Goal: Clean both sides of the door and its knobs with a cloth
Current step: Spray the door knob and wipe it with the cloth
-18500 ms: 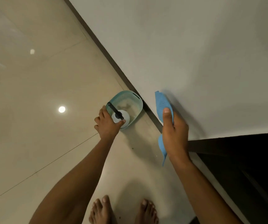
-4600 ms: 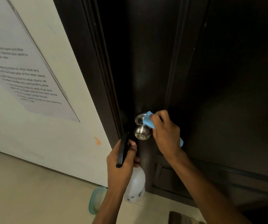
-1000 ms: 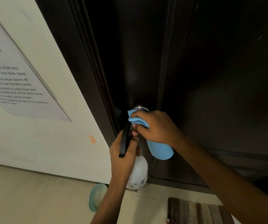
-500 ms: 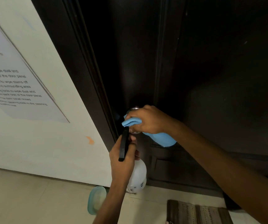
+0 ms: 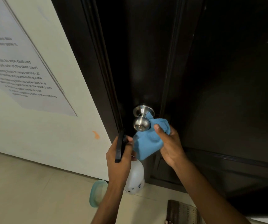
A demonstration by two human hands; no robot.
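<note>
A dark brown door [image 5: 219,78] fills the right side of the head view, with a round steel knob [image 5: 141,123] near its left edge. My right hand [image 5: 170,143] grips a blue cloth [image 5: 147,143] just right of and below the knob; a corner of the cloth touches the knob's neck. My left hand [image 5: 118,157] holds a white spray bottle [image 5: 135,178] by its black trigger head, just below the knob.
The dark door frame [image 5: 88,62] borders a white wall bearing a printed instruction sheet [image 5: 17,70]. A teal plastic tub [image 5: 97,193] stands on the tiled floor by the frame. A brown doormat [image 5: 181,212] lies at the door's foot.
My right hand has slid off the knob down to its right, so the steel knob shows again. The left hand with the bottle has barely moved.
</note>
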